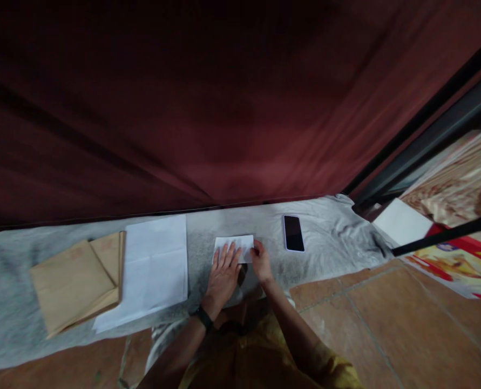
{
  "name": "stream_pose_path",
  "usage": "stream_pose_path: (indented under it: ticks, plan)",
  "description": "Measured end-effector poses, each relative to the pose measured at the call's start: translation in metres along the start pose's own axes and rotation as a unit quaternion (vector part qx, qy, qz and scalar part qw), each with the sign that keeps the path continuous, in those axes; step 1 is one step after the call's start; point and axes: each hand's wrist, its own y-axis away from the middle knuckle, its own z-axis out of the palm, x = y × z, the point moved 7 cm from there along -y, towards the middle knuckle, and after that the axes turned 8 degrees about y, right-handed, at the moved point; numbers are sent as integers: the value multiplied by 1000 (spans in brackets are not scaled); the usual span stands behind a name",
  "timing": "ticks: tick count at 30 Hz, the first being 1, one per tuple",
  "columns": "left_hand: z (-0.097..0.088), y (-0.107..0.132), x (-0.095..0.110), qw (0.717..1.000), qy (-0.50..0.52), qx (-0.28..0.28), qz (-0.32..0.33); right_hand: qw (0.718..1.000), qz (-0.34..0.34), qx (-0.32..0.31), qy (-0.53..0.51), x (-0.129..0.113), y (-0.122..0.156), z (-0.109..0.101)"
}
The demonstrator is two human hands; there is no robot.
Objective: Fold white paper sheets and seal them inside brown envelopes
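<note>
A: so where's the small white paper (pixel 245 244) at?
B: on the cloth-covered desk (pixel 5 292), right in front of the person. Left hand (pixel 223 273) is pressed flat over it, fingers a bit spread.
A: and the right hand (pixel 261 263)?
B: fingers bent at the paper's right edge, can't tell if they're actually pinching it. Hands are near each other but apart. Phone (pixel 293 233) lies off to the right, big white sheets (pixel 157 265) and brown paper pile (pixel 72 278) to the left.
</note>
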Motion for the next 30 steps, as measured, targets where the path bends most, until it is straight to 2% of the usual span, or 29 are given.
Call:
stream_pose_path:
  ticks: [5,8,13,15,19,23,28,30]
  plan:
    - [7,1,-11,999,-11,-25,-17,1000,10,-8,27,-5,0,-1]
    - [16,7,-11,999,-16,-27,-30,995,-27,-4,99,-15,0,-6]
    - [21,10,-3,999,-36,-16,-37,968,-85,17,234,-37,6,-17]
    - [22,10,-2,998,-44,-21,-38,964,-128,2,233,-49,12,-11]
    - [27,11,-2,998,-40,-44,-21,947,-222,-67,223,-69,29,15]
    - [28,12,-13,998,-41,-33,-43,920,-239,-92,297,-67,37,28]
    - [13,9,-33,991,-54,30,-116,898,-219,-55,378,-52,33,14]
    - [8,2,-36,990,-56,42,-120,889,-228,-42,394,-49,33,9]
